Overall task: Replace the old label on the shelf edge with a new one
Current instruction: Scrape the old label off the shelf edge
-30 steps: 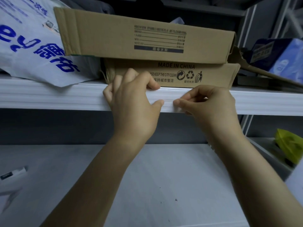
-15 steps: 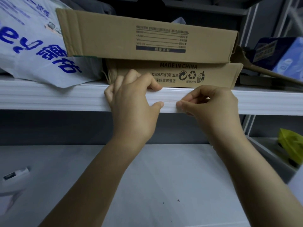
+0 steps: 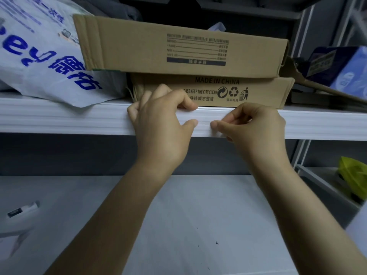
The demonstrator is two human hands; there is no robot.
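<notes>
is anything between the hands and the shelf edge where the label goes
Nothing visible. The left hand and right hand are already on the white shelf edge; the cardboard boxes sit above it, clear of the strip.

You face a white shelf point(image 3: 59, 118) with a ribbed front edge running across the view. On it lies a flat cardboard box point(image 3: 258, 92) printed "MADE IN CHINA", with a second, larger cardboard box point(image 3: 139, 42) stacked on top. To their left a white plastic bag point(image 3: 39, 62) with blue lettering droops over the edge. At the right a blue package point(image 3: 341, 66) sits behind a torn cardboard flap point(image 3: 317, 86). Below, a lower white shelf point(image 3: 198, 215) bears a blurred white item point(image 3: 21, 211) at its left.
</notes>
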